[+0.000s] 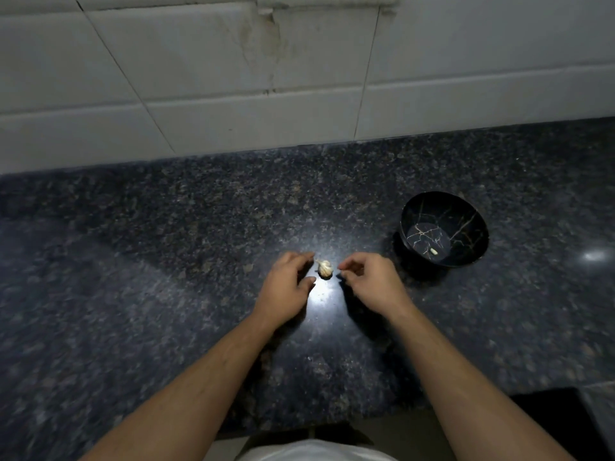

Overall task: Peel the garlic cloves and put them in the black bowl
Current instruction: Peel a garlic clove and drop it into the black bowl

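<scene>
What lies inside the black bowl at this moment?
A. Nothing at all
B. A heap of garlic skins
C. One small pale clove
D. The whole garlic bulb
C. One small pale peeled clove lies on the floor of the black bowl, while the garlic bulb sits on the granite counter between the left hand and the right hand.

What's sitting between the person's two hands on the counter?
A garlic bulb, resting on the granite counter between the left hand and right hand, seen in the head view.
</scene>
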